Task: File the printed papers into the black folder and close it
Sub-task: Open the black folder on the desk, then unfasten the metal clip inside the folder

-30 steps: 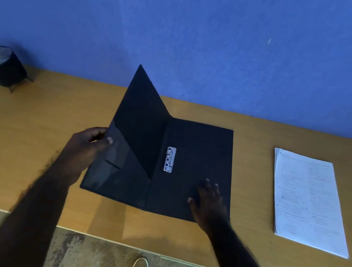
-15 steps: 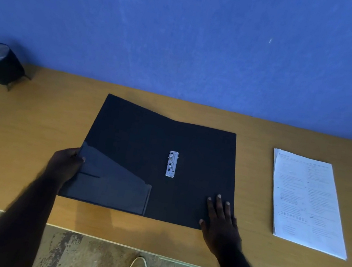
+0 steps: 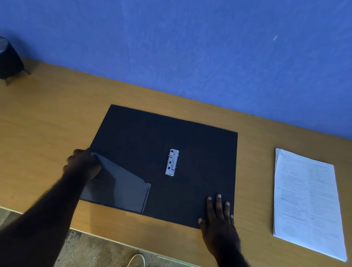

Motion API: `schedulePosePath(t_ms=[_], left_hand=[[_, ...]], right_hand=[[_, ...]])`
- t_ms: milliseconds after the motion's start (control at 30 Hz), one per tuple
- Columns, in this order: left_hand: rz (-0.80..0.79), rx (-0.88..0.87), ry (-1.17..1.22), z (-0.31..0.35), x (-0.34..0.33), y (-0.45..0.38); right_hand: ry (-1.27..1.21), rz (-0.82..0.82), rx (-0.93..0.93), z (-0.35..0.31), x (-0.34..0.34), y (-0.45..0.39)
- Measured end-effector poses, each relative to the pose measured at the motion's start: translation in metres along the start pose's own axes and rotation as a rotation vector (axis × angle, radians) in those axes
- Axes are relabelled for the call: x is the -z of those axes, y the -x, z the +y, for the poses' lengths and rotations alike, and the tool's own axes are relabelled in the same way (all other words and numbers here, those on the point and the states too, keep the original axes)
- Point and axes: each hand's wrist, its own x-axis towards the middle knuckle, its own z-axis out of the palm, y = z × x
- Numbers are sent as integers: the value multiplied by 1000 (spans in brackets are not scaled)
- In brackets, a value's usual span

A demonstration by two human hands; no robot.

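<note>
Left hand (image 3: 82,163) curling loosely, knuckles up, forearm reaching forward from lower left. Right hand (image 3: 219,224) lying flat, palm down, fingers (image 3: 218,202) spreading and pointing forward, forearm angling in from lower right.

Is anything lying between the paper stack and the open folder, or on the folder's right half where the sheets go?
Only the right hand, resting flat on the near right corner of the black folder. The strip of desk between it and the printed papers is bare.
</note>
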Motion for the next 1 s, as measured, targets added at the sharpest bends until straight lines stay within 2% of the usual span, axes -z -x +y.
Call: schedulePosePath(t_ms=[67,200,433,700,1000], left_hand=[[0,-72,-23,20,-2,13],[-53,-329,4,59,-18,36],[-105,-594,62,120,-57,61],[-229,-578,11,138,-70,50],[-235,-540,38,137,-75,42]], right_hand=[[-11,-4,7,-1,1,0],[-21,5,5,1,0,1],[-30,10,-13,2,-2,8],[-61,15,-2,3,-3,8],[-50,7,-6,3,-3,8]])
